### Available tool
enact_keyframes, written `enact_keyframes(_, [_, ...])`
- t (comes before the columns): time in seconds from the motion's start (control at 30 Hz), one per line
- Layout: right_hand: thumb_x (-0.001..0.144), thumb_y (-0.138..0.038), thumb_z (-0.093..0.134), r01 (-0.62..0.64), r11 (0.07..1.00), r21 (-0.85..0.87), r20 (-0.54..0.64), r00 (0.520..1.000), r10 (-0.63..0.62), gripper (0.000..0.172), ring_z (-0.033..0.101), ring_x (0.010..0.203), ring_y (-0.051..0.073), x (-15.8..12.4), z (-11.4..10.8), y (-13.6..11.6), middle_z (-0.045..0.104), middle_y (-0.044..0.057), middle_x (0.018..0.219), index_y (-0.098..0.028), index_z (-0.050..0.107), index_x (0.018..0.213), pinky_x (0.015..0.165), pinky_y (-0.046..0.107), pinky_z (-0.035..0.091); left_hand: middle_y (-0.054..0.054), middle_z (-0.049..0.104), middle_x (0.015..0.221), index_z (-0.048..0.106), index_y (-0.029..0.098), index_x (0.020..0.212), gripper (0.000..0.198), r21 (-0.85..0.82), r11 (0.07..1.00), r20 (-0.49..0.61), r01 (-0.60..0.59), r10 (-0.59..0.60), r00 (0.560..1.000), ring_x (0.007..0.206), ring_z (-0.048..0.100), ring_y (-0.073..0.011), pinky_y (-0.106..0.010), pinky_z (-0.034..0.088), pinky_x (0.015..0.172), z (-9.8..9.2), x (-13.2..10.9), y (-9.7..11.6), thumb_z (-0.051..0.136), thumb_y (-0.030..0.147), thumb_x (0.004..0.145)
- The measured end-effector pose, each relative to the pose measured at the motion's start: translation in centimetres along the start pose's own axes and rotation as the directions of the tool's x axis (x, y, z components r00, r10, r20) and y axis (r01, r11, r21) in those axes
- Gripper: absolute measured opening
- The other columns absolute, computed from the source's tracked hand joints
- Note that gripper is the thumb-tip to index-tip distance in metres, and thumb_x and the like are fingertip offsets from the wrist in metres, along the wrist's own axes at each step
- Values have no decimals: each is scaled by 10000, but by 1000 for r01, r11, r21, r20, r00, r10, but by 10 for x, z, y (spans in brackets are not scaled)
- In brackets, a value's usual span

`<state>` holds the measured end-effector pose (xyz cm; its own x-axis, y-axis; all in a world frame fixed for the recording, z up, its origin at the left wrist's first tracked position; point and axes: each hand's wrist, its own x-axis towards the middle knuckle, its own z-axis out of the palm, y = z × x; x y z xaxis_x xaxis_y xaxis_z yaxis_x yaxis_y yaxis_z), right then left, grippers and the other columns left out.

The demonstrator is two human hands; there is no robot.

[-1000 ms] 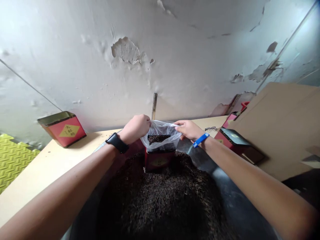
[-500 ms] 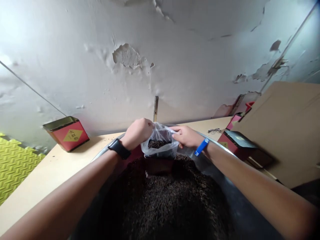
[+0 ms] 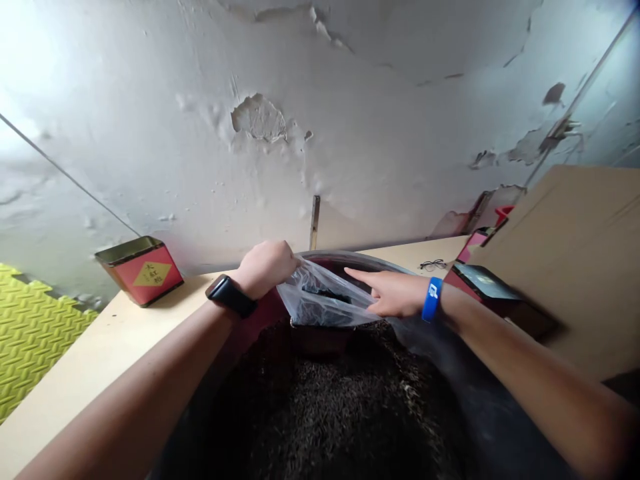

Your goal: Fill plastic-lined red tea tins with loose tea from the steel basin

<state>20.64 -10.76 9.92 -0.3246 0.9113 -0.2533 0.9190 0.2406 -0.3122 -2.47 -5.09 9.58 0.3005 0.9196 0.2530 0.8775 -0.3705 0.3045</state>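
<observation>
A clear plastic bag [image 3: 320, 308] lines a tin [image 3: 320, 339] that stands in dark, loose tea leaves [image 3: 340, 407]. The leaves fill a large round metal tub [image 3: 350, 255]. My left hand [image 3: 269, 268], with a black watch at the wrist, is closed on the bag's left edge. At the right, my right hand [image 3: 400, 293] wears a blue wristband [image 3: 432, 299] and pinches the bag's other edge, its index finger stretched out over the opening. Between the hands the bag's mouth is pulled wide and flat. Most of the tin's front is in shadow.
An open red tin [image 3: 150, 277] with a yellow diamond label stands on the table [image 3: 75, 360] at left. More tins [image 3: 480, 287], glasses [image 3: 433, 265] and a large tan board [image 3: 575, 267] are at right. Behind is a peeling wall [image 3: 375, 133].
My right hand has moved right and slightly down, stretching the bag's mouth sideways. My left hand has shifted a little left. The dark leaves visible inside the bag before are now mostly covered.
</observation>
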Motion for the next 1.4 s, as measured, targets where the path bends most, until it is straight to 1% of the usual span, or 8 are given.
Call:
enact_keyframes(0.3, [836,-317,452,144,894,423,-409,911,47,480,463,433,94,24,-5,26,486,-28,516,-143,430,1283,476,234,394,-73,654,744,680,177,830,323,-180,982,-151,-61,33,988,632,539,-154,-263,358,573,3,17,-5,437,383,780])
enact_keyframes(0.43, [762,-470,547,265,903,339,-338,930,-146,508,518,609,123,24,-9,34,605,45,776,-166,544,1169,541,241,402,-88,643,946,610,182,1041,400,-336,924,62,-181,213,975,793,554,-173,-250,395,648,-5,17,-15,478,446,772])
enact_keyframes(0.6, [607,-320,697,362,921,145,-196,923,-332,503,561,823,194,33,14,16,644,39,935,-212,593,1087,664,250,395,-33,646,848,612,202,1006,408,-475,829,470,-296,523,711,751,542,-162,-236,408,642,4,9,-14,651,264,605])
enact_keyframes(0.93, [677,-171,488,389,921,17,-332,871,-361,117,456,565,95,45,42,2,540,-5,583,-131,597,664,532,210,292,-59,649,793,622,137,869,222,-273,921,-208,-278,226,952,725,551,-169,-252,385,639,67,10,14,521,213,686])
enact_keyframes(1.07, [678,-172,497,348,915,205,-422,875,-238,148,492,609,105,47,42,-1,572,2,631,-122,627,727,544,210,333,-56,624,652,655,127,755,210,-331,928,91,-169,209,974,615,529,-152,-253,368,560,66,11,13,473,215,699])
enact_keyframes(1.2, [685,-161,542,353,797,490,-364,914,-181,213,563,750,132,48,40,0,647,54,823,-121,639,871,657,227,431,-44,644,796,651,167,912,274,-526,840,429,-132,396,812,649,531,-120,-229,386,582,48,8,13,469,298,754])
enact_keyframes(1.27, [694,-139,549,370,715,592,-303,925,-228,283,574,848,140,46,35,2,645,72,954,-143,628,965,727,240,455,-47,639,842,638,172,947,296,-546,817,423,-185,459,781,677,529,-121,-224,383,591,44,6,15,510,357,753])
enact_keyframes(1.4, [731,-180,558,356,748,560,-312,927,-208,329,574,823,132,45,20,23,629,66,985,-173,590,1058,689,244,472,-56,637,827,611,167,1015,341,-448,877,275,-171,318,908,604,499,-117,-228,355,529,54,9,16,504,363,756])
